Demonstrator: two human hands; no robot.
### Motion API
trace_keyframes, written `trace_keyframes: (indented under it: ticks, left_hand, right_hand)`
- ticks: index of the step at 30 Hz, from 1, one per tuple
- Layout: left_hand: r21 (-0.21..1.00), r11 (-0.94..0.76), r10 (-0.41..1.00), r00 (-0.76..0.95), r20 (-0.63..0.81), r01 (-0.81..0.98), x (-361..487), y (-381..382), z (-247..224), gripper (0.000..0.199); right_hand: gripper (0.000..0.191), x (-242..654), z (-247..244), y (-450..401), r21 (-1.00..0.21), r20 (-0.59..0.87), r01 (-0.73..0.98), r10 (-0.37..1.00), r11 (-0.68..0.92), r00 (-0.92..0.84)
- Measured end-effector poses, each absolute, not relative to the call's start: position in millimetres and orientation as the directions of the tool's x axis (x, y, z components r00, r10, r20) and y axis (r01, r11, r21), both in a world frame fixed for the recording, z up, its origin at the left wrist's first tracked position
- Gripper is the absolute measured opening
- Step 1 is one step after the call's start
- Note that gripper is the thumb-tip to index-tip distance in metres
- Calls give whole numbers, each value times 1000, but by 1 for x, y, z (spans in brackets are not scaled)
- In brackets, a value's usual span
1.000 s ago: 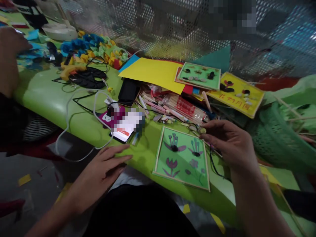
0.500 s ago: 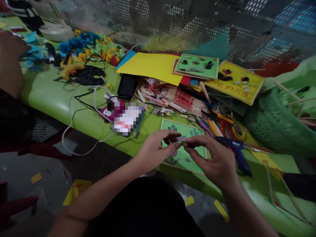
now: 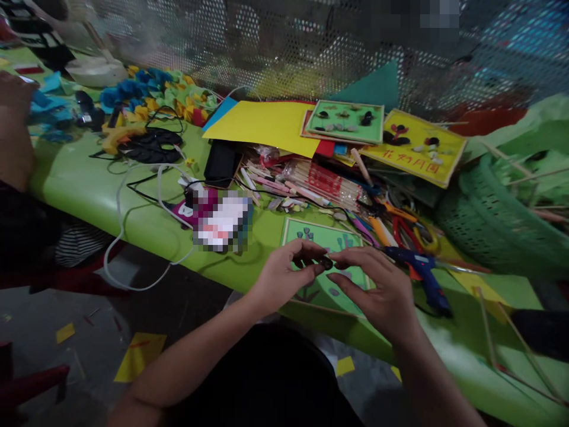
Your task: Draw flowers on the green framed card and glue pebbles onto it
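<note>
Between thumb and fingers, my left hand (image 3: 288, 270) pinches a small dark piece (image 3: 326, 263), perhaps a stone. My right hand (image 3: 377, 284) is at the piece's right side, its thumb and index finger apart and the index fingertip close to the piece or touching it. Below both hands lies a green picture board (image 3: 355, 296) with a pale stick frame, and grey and purple stone-like shapes on it. My hands hide much of its middle. A blue glue gun (image 3: 427, 276) rests just right of my right hand.
Behind are yellow paper (image 3: 262, 127), two framed pictures, bundled sticks (image 3: 324, 184), pliers and scissors. A green basket (image 3: 493, 219) stands right. A phone (image 3: 222, 222) and white cable (image 3: 118, 237) lie left. Another person's arm (image 3: 15, 130) reaches in at far left.
The dark piece has turned and shows more clearly in my left fingertips. My right thumb has moved away from it, opening a wider gap below the index finger. The view has shifted slightly.
</note>
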State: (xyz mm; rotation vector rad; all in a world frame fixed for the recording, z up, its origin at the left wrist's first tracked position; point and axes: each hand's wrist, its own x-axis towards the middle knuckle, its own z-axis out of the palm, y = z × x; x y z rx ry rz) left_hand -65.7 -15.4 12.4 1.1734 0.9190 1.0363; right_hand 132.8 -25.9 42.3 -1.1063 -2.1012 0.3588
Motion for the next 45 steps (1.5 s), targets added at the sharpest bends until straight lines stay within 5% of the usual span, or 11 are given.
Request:
trace_keyframes:
  ticks: [17,24,31,45]
  left_hand:
    - [993,62,947,321,-28,-96,-68,-13,8,24]
    - [969,-192,966,204,158,157,-84,-16,3,18]
    - [784,-387,921,155,358,485,-131,-23,-6,5]
    - [726,-444,893,192,407,524,-150,-37,-17,10]
  right_hand:
    - [17,135,35,-24,-540,375,631,831,557,-412]
    - [15,164,38,-34,-574,370,706,901,414,-228]
    - [20,203,22,-52,-569,386,756,917,323,-101]
    - [17,152,19,-37,-545,241,735,915,403,-323]
